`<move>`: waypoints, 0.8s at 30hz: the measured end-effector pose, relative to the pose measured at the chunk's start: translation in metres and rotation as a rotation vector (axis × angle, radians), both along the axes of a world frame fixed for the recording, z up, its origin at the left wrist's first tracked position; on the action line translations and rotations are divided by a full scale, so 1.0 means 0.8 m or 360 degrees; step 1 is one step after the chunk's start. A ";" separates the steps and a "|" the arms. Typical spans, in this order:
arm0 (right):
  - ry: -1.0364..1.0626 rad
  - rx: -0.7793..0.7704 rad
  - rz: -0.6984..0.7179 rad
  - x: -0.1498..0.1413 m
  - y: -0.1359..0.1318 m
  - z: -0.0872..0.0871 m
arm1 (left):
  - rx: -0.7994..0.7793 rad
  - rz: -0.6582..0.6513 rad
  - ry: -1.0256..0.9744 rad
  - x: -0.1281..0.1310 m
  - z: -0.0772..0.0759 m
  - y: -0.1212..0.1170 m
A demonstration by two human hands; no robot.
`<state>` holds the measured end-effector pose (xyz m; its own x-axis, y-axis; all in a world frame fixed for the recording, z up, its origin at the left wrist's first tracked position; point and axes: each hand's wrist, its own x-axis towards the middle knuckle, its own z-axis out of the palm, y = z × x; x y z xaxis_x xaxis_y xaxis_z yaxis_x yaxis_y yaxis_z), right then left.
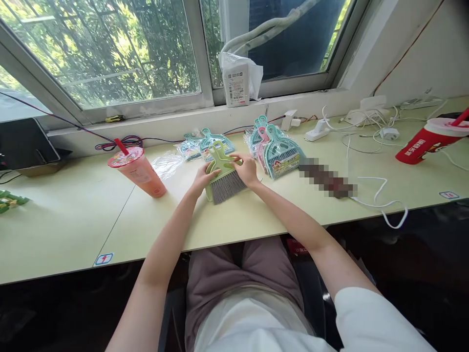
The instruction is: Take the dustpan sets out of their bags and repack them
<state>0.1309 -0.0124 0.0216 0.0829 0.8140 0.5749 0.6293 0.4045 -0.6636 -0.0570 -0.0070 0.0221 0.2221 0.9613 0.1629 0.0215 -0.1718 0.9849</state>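
Note:
A small green brush-and-dustpan set with grey bristles lies on the pale desk straight ahead of me. My left hand grips its left edge with curled fingers. My right hand holds its right side, fingers closed over the green plastic near the handle. Behind it lie two wrapped teal sets, and to the right a stack of several wrapped teal and pink sets.
A pink drink cup with a red straw stands left of my hands, beside a clear plastic wrapper. A red cup lies at the far right among white cables and a power strip. A white box sits on the sill.

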 end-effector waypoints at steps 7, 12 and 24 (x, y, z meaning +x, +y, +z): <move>0.0098 -0.0248 0.0295 -0.004 0.008 0.002 | 0.0000 0.0195 0.0016 -0.013 0.003 0.006; 0.0541 -0.0598 0.0759 0.001 0.022 -0.009 | 0.0049 0.0165 0.0021 -0.022 0.004 0.009; 0.0979 -0.0661 0.0762 -0.010 0.020 -0.026 | -0.0046 0.0095 0.0044 -0.024 0.008 0.005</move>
